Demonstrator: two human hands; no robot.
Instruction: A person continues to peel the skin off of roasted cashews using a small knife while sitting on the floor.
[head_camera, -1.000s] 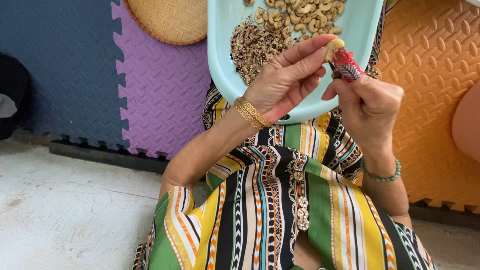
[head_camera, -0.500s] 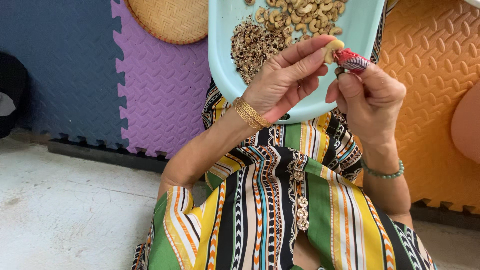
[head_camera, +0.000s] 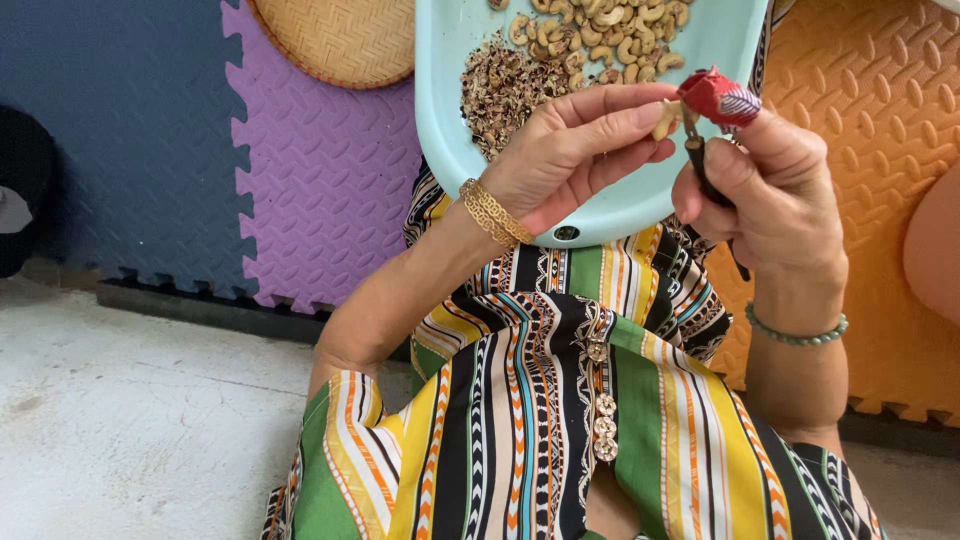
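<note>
Both hands have barely shifted since a second ago; the right hand (head_camera: 775, 190) has tipped slightly, its red-wrapped thumb now level with the nut (head_camera: 668, 117). The left hand (head_camera: 580, 150) pinches that pale, curved cashew over the tray (head_camera: 600, 205), while the right grips a thin dark blade (head_camera: 705, 175) against it. A slip could nick a finger or drop the nut among the husks (head_camera: 505, 90).

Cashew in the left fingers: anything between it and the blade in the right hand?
Nothing visible. The left hand pinches the cashew at its fingertips, and the small knife in the right hand already meets it, above the light blue tray.
</note>
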